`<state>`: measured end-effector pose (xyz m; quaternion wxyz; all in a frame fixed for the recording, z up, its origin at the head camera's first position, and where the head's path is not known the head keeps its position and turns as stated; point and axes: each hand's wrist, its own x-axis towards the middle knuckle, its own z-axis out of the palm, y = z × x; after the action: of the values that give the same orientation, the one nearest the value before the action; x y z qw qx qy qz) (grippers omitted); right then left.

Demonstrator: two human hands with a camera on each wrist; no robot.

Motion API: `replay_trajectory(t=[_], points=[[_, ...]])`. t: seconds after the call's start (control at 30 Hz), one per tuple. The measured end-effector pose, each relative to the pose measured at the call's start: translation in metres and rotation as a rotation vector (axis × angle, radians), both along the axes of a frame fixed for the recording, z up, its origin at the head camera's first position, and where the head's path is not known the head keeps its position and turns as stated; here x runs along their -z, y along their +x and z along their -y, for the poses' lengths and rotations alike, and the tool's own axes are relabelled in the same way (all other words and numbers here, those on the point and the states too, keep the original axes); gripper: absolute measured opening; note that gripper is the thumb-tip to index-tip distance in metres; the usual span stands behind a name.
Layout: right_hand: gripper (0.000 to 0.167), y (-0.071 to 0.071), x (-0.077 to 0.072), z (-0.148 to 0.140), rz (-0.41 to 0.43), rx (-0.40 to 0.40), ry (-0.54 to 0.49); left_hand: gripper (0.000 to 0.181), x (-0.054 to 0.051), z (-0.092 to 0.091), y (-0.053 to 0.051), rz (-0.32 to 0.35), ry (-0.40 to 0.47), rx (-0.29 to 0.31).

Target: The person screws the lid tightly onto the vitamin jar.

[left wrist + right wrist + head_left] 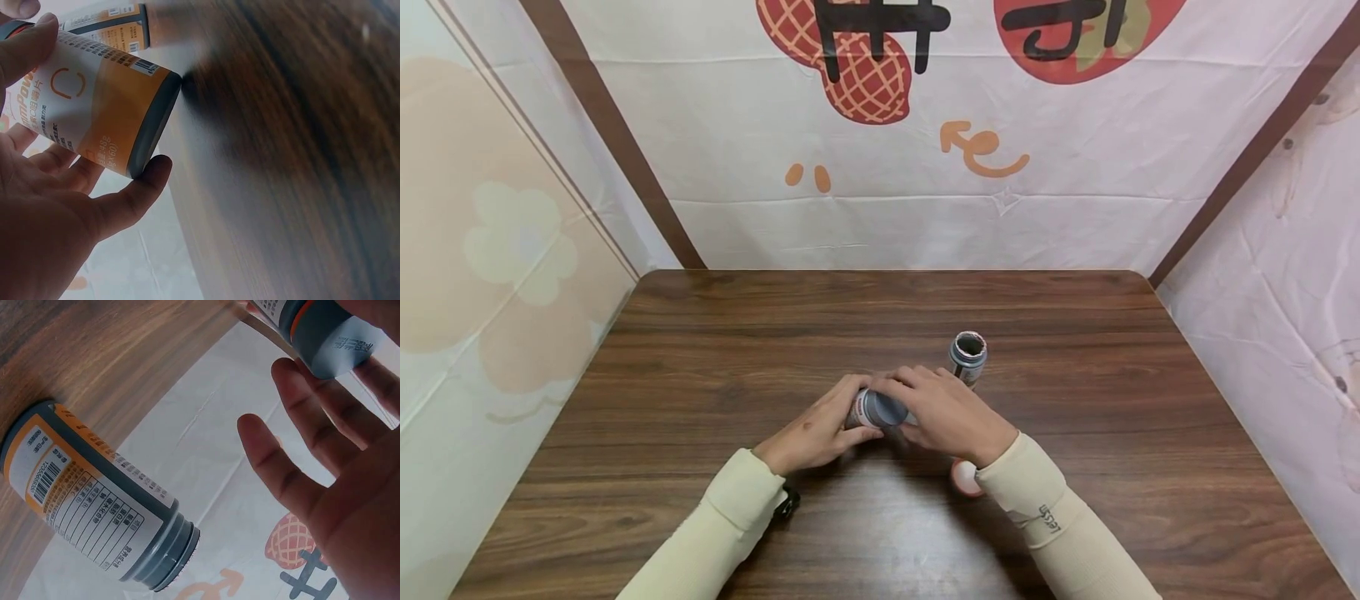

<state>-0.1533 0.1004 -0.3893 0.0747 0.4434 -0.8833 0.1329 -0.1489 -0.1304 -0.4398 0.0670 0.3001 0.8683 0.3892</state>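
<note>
A supplement bottle point(94, 94) with an orange and white label leans at a tilt over the table, its grey base toward the tabletop. My left hand point(816, 429) grips its body, thumb on one side and fingers around the other. At its top is a grey cap point(334, 340) with an orange ring below. My right hand point(955, 412) holds this cap between thumb and fingers, while its outer fingers point(281, 459) stretch away. A second bottle point(94, 494), similarly labelled, stands upright and uncapped just beyond the right hand, its mouth showing dark in the head view.
Near my right wrist a round white piece with an orange-red rim point(966, 478) lies on the table, partly covered by the sleeve. The brown wood-grain table point(737, 333) ends at a printed white cloth point(887, 225) behind; more cloth hangs at both sides.
</note>
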Motion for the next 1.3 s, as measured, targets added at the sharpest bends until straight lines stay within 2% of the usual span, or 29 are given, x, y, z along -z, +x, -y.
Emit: replay_trajectory(t=[0.27, 0.43, 0.53, 0.7, 0.87, 1.3], points=[[0.059, 0.0017, 0.0049, 0.0062, -0.056, 0.09, -0.014, 0.056, 0.0012, 0.0013, 0.0011, -0.008, -0.015, 0.001], [0.062, 0.0021, 0.0091, 0.0073, -0.095, 0.117, -0.012, 0.054, 0.0012, 0.0014, 0.002, -0.02, -0.013, 0.0], [0.066, 0.0015, 0.0073, 0.0065, -0.084, 0.091, -0.011, 0.057, 0.0007, 0.0013, 0.0017, -0.033, -0.01, 0.004], [0.07, 0.0005, 0.0028, 0.004, -0.021, -0.006, -0.039, 0.058, -0.0012, 0.0013, 0.001, -0.019, -0.004, 0.006], [0.064, -0.0001, 0.0036, 0.0041, -0.017, -0.026, -0.056, 0.056, -0.0007, 0.0009, 0.0005, -0.022, 0.003, -0.001], [0.058, -0.0008, 0.008, 0.004, -0.074, -0.047, -0.112, 0.061, 0.0054, -0.0056, 0.0039, -0.193, -0.011, -0.01]])
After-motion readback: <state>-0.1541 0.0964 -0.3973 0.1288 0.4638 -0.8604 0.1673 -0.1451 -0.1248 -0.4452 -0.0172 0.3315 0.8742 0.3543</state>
